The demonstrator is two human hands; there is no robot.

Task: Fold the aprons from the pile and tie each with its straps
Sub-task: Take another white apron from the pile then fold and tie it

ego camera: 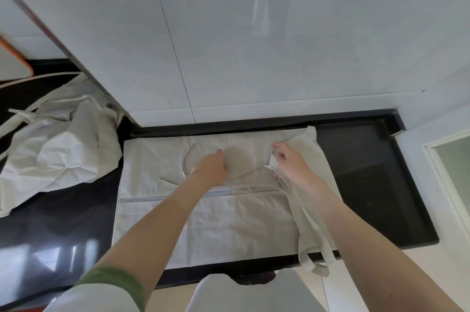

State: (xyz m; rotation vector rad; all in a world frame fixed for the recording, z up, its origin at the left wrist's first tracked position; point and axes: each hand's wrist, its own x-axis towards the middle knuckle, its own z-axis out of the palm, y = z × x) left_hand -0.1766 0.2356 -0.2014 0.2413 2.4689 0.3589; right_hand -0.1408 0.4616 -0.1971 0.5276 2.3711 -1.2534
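Head view: one apron is spread flat mid-surface, far edge close to the wall, near edge at the lip of the black surface.

Left grip rests on the far middle of the apron, just right of the neck loop. Its fingers are tucked against the cloth, and I can't tell whether they press or pinch.

Right grip is grasping the apron's far-right flap. The flap is raised off the surface and folded in toward the middle.

A strap runs along the right side under my right forearm and hangs over the near edge.

The pile of crumpled aprons sits on the surface at left, just beside the spread apron's far-left corner, with loose straps trailing further left.

An orange-edged board is at far left. A green sleeve shows on the left arm, near.
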